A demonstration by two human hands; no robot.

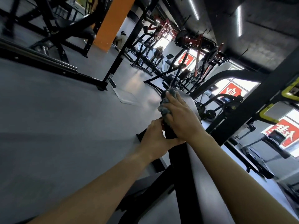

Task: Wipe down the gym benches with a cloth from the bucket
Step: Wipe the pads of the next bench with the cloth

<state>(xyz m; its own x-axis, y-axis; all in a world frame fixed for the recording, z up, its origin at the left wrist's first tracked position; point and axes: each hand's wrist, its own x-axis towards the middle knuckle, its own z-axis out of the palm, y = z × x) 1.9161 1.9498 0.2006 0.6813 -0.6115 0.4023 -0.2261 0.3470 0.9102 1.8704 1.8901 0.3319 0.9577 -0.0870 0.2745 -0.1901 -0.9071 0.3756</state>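
The view is strongly tilted. A long black gym bench (pixel 194 167) runs from the lower right up to the centre, its pad shining grey in the light. My right hand (pixel 182 120) lies flat on the far part of the pad, pressing a dark grey cloth (pixel 165 109) against it; the cloth bunches out past the fingers. My left hand (pixel 155 136) grips the bench's left side edge just below the right hand. No bucket is in view.
Grey rubber floor (pixel 64 126) stretches to the left. Black rack frames (pixel 113 62) and machines stand at the top left and centre, beside an orange pillar (pixel 111 25). A black frame with yellow hooks (pixel 268 113) rises close on the right. Red signs hang in bright windows.
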